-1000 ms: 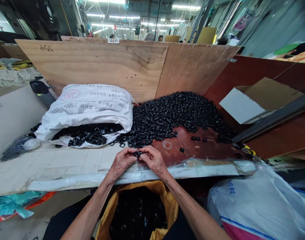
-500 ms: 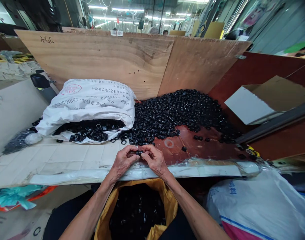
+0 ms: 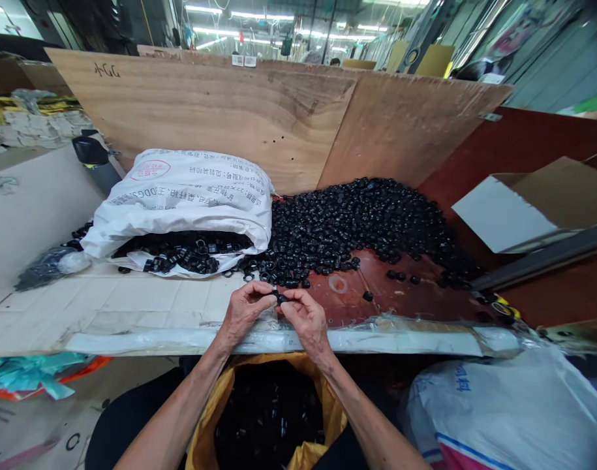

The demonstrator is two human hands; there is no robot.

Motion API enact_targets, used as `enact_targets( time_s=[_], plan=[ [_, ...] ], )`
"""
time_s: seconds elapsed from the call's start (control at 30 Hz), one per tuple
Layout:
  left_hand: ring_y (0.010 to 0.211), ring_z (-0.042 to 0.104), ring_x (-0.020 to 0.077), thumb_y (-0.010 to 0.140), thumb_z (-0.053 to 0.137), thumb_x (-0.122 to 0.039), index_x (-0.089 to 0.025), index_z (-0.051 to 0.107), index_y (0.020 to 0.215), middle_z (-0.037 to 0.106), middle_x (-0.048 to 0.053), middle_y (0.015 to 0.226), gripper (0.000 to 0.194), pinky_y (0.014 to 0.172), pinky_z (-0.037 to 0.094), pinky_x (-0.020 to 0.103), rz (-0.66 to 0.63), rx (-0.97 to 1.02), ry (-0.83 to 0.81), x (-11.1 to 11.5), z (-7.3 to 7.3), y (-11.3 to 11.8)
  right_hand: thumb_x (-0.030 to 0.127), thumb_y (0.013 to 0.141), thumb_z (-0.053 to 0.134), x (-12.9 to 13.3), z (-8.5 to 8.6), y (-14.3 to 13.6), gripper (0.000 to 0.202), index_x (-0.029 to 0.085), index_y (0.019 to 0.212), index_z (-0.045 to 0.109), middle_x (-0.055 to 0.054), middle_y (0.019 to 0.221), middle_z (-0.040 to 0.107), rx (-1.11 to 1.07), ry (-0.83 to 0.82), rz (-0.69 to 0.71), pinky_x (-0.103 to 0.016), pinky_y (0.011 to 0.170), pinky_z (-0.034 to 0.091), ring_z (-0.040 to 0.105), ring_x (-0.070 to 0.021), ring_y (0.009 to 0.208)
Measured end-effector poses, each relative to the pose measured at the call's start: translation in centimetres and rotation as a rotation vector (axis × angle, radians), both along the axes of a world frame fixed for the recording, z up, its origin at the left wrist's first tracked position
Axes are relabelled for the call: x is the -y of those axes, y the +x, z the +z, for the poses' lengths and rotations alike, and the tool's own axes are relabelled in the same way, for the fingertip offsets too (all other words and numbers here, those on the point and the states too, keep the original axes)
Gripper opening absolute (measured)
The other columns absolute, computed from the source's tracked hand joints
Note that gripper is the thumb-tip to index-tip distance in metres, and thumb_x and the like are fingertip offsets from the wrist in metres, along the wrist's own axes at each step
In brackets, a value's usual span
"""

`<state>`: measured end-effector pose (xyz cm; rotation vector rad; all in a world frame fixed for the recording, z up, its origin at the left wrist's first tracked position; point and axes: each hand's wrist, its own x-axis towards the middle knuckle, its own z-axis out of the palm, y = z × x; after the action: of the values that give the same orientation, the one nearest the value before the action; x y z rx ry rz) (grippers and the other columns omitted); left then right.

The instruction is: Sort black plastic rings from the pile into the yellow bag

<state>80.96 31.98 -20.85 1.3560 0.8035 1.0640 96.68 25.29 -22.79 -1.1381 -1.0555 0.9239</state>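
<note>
Over the table's front edge, my left hand point(image 3: 246, 312) and my right hand point(image 3: 305, 318) meet fingertip to fingertip. Both pinch a small black plastic part point(image 3: 279, 297), partly hidden by the fingers. Behind my hands spreads a large heap of black plastic caps point(image 3: 357, 219). To the left lies a white woven sack point(image 3: 190, 186) with its mouth towards me, and black rings point(image 3: 190, 256) spill from it. Below my forearms an open yellow sack point(image 3: 205, 424) holds many black parts.
A wooden board point(image 3: 205, 104) closes off the table's back. An open cardboard box point(image 3: 518, 205) sits at the right above a dark metal bar point(image 3: 547, 258). A full white bag point(image 3: 498, 405) stands below right. A few loose caps point(image 3: 368, 296) lie on the red surface point(image 3: 342, 303).
My fingers have shifted on the black part, and it now shows less between them. The whole view has moved slightly, with the table's things appearing further right.
</note>
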Motion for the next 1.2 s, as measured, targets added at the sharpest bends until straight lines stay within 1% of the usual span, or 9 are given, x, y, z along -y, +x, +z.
enact_targets(
  time_s=[0.13, 0.27, 0.37, 0.53, 0.63, 0.83, 1.0, 1.1, 1.2],
  plan=[
    [0.099, 0.069, 0.0224, 0.075, 0.082, -0.03, -0.015, 0.068, 0.073, 0.072, 0.009, 0.101, 0.02, 0.094, 0.054, 0.036, -0.088, 0.014, 0.002, 0.2, 0.0, 0.1, 0.041, 0.088, 0.069, -0.1, 0.1, -0.1, 0.027, 0.02, 0.103, 0.065, -0.007, 0.096, 0.072, 0.099, 0.059, -0.066, -0.031, 0.072, 0.062, 0.072, -0.0201, 0.079],
    [0.08, 0.069, 0.0165, 0.072, 0.084, -0.029, -0.017, 0.068, 0.089, 0.073, 0.004, 0.091, 0.026, 0.078, 0.057, 0.03, -0.091, 0.057, -0.063, 0.3, 0.0, 0.4, 0.035, 0.089, 0.068, -0.1, 0.2, 0.0, 0.019, 0.019, 0.099, 0.07, -0.008, 0.102, 0.07, 0.175, 0.128, -0.113, -0.029, 0.074, 0.06, 0.069, -0.0203, 0.088],
    [0.084, 0.069, 0.0164, 0.076, 0.08, -0.026, -0.017, 0.071, 0.1, 0.074, 0.005, 0.097, 0.028, 0.081, 0.057, 0.029, -0.106, 0.029, -0.028, 0.4, -0.1, 0.5, 0.032, 0.089, 0.068, -0.1, 0.3, 0.0, 0.016, 0.019, 0.098, 0.072, -0.009, 0.103, 0.069, 0.193, 0.154, -0.129, -0.029, 0.075, 0.059, 0.068, -0.021, 0.093],
    [0.09, 0.07, 0.0172, 0.081, 0.075, -0.024, -0.017, 0.074, 0.099, 0.072, 0.006, 0.102, 0.019, 0.084, 0.056, 0.028, -0.101, -0.04, 0.137, 0.6, -0.2, 0.4, 0.032, 0.091, 0.066, 0.0, 0.1, -0.3, 0.017, 0.019, 0.099, 0.074, -0.009, 0.104, 0.069, 0.189, 0.132, -0.127, -0.027, 0.066, 0.057, 0.067, -0.0192, 0.084],
    [0.093, 0.069, 0.0177, 0.083, 0.072, -0.023, -0.018, 0.074, 0.099, 0.072, 0.006, 0.102, 0.017, 0.086, 0.056, 0.028, -0.092, -0.074, 0.204, 0.6, -0.2, 0.4, 0.032, 0.091, 0.066, 0.0, -0.3, -0.4, 0.019, 0.019, 0.101, 0.072, -0.008, 0.102, 0.069, 0.191, 0.121, -0.155, -0.027, 0.067, 0.057, 0.066, -0.0172, 0.079],
    [0.095, 0.069, 0.0193, 0.084, 0.072, -0.026, -0.019, 0.073, 0.099, 0.073, 0.005, 0.103, 0.017, 0.088, 0.056, 0.029, -0.102, -0.102, 0.174, 0.2, -0.5, 0.2, 0.036, 0.09, 0.068, -0.3, -0.3, -0.2, 0.019, 0.019, 0.095, 0.072, -0.007, 0.1, 0.069, 0.144, 0.111, -0.133, -0.028, 0.079, 0.056, 0.067, -0.0196, 0.091],
    [0.096, 0.069, 0.022, 0.084, 0.07, -0.031, -0.021, 0.075, 0.095, 0.074, 0.005, 0.1, 0.015, 0.091, 0.055, 0.031, -0.087, -0.174, 0.237, -0.4, -1.3, 0.0, 0.039, 0.088, 0.068, -1.0, -0.3, -0.2, 0.021, 0.018, 0.089, 0.072, -0.004, 0.085, 0.068, 0.094, 0.031, -0.117, -0.025, 0.067, 0.053, 0.064, -0.0171, 0.075],
    [0.095, 0.069, 0.0251, 0.079, 0.074, -0.036, -0.022, 0.077, 0.089, 0.076, 0.006, 0.097, 0.018, 0.091, 0.055, 0.032, -0.072, -0.191, 0.22, -1.0, -2.0, -0.1, 0.036, 0.087, 0.068, -1.5, -1.1, -0.2, 0.018, 0.019, 0.086, 0.072, -0.004, 0.086, 0.068, 0.214, 0.144, -0.158, -0.026, 0.073, 0.052, 0.064, -0.0186, 0.08],
    [0.093, 0.069, 0.0271, 0.076, 0.075, -0.037, -0.02, 0.078, 0.088, 0.076, 0.007, 0.095, 0.021, 0.087, 0.056, 0.032, -0.14, -0.15, 0.094, -1.6, -2.5, -0.1, 0.037, 0.089, 0.064, -2.0, -2.3, -0.1, 0.019, 0.02, 0.087, 0.072, -0.005, 0.087, 0.067, 0.299, 0.283, -0.192, -0.027, 0.075, 0.052, 0.065, -0.0197, 0.083]
  ],
)
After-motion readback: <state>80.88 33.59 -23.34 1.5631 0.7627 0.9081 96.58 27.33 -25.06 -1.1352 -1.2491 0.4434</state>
